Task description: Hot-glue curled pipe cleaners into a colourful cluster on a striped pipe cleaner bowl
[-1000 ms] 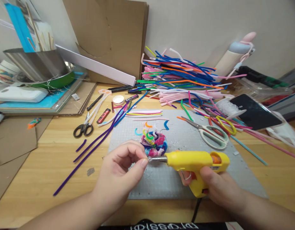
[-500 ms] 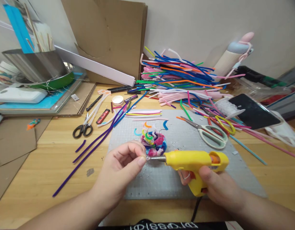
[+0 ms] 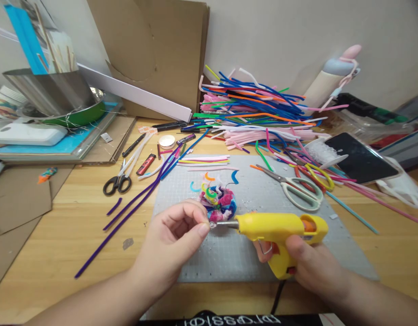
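Observation:
My right hand point(image 3: 309, 260) grips a yellow hot glue gun point(image 3: 273, 226), its metal nozzle pointing left. Between thumb and forefinger, my left hand point(image 3: 176, 237) pinches a small clear bead point(image 3: 213, 224). The nozzle tip is at the bead or just beside it; the exact contact is too small to make out. Behind my left fingertips, a colourful pipe-cleaner piece point(image 3: 225, 199) with curled orange, yellow, green and blue ends lies on the grey cutting mat point(image 3: 276, 290). My left fingers hide part of it.
Green-handled scissors point(image 3: 304, 192) lie right of the pipe-cleaner piece, black-handled scissors point(image 3: 117, 184) at left. A heap of pipe cleaners point(image 3: 256, 104) is at the back. A dish of clear beads point(image 3: 322, 151) leans by a dark tablet point(image 3: 361, 158). Purple pipe cleaners point(image 3: 127, 210) cross the table.
My right hand and the glue gun have shifted slightly to the right. My left fingertips with the bead have moved a little to the right too.

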Tool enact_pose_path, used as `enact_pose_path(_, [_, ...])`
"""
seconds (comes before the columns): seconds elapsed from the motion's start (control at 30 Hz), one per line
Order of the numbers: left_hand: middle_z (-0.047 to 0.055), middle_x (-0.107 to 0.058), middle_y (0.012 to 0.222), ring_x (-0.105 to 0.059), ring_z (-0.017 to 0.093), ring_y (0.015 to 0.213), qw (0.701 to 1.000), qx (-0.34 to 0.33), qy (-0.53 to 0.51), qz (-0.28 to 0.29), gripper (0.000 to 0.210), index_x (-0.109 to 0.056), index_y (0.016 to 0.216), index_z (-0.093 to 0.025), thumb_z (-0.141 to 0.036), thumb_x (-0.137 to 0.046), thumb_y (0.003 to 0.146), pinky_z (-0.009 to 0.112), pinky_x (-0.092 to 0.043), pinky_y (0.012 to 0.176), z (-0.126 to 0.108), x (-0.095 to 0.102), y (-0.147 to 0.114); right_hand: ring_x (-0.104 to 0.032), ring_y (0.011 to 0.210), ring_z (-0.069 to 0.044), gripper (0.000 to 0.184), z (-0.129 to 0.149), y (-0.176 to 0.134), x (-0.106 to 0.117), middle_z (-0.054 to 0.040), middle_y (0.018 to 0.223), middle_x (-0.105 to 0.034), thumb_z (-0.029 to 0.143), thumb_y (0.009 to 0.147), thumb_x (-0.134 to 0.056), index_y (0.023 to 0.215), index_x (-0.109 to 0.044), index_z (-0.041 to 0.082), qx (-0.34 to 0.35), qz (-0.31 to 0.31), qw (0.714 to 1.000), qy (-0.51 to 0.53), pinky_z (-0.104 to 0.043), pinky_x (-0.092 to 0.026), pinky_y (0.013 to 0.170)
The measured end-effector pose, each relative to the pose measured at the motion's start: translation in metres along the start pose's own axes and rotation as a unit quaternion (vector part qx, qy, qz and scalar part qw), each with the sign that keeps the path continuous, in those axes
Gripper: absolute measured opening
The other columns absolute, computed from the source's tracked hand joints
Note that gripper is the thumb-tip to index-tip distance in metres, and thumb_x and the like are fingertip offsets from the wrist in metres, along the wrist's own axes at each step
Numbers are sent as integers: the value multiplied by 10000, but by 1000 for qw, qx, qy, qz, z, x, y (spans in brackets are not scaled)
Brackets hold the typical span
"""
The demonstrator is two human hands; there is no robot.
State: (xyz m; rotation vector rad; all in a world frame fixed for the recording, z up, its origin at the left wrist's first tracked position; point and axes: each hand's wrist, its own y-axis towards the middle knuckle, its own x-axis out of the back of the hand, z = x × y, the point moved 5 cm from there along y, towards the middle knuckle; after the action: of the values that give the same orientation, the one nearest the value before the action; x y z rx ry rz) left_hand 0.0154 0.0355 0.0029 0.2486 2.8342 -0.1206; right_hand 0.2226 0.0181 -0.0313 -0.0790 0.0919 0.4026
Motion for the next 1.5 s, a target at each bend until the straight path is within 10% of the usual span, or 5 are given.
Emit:
enact_pose_path(0.67, [-29, -539, 779, -461, 77, 674, 999, -25, -34, -17, 63, -643, 768, -220, -217, -694, 804, 183, -383, 617, -1, 13, -1, -582, 565, -142, 228, 22, 39, 68, -54, 822, -691, 305, 774, -615, 972, -672, 209, -161, -101, 965, 178, -266, -482, 514])
enact_pose_path(0.93, [-29, -545, 778, -467, 77, 670, 999, -35, -31, -17, 66, -645, 757, -220, -213, -694, 800, 181, -385, 611, -6, 13, -2, -669, 605, -196, 405, 3, 48, 101, -120, 734, -717, 524, 778, -646, 798, -684, 122, -273, -113, 944, -149, -283, -516, 535])
enact_pose_path(1.13, [-30, -565, 778, -463, 71, 639, 999, -32, -22, -38, 76, -651, 727, -215, -194, -689, 790, 181, -392, 621, -7, 15, -4, -560, 475, -190, 496, 34, 45, 100, -34, 450, -548, 606, 773, -565, 497, -538, 195, -147, -250, 788, -544, -283, -379, 436])
enact_pose_path(1.3, [-33, -575, 756, -443, 67, 605, 998, -25, -15, -53, 77, -649, 708, -205, -193, -696, 769, 182, -384, 606, -10, 12, -4, -626, 1032, -258, 676, 26, 56, 28, -129, 1198, -627, 442, 734, -682, 1321, -460, 189, -24, -66, 944, -322, -377, -522, 824])
enact_pose_path(1.5, [-28, -572, 616, -451, 74, 561, 995, 89, -20, -39, 149, -626, 668, -166, -258, -734, 716, 197, -360, 568, 13, 4, -2, -383, 1349, -287, 1002, -6, 62, -1, -139, 1524, -306, 325, 692, -742, 1499, -156, 230, -98, 47, 974, -197, -470, -328, 1101])
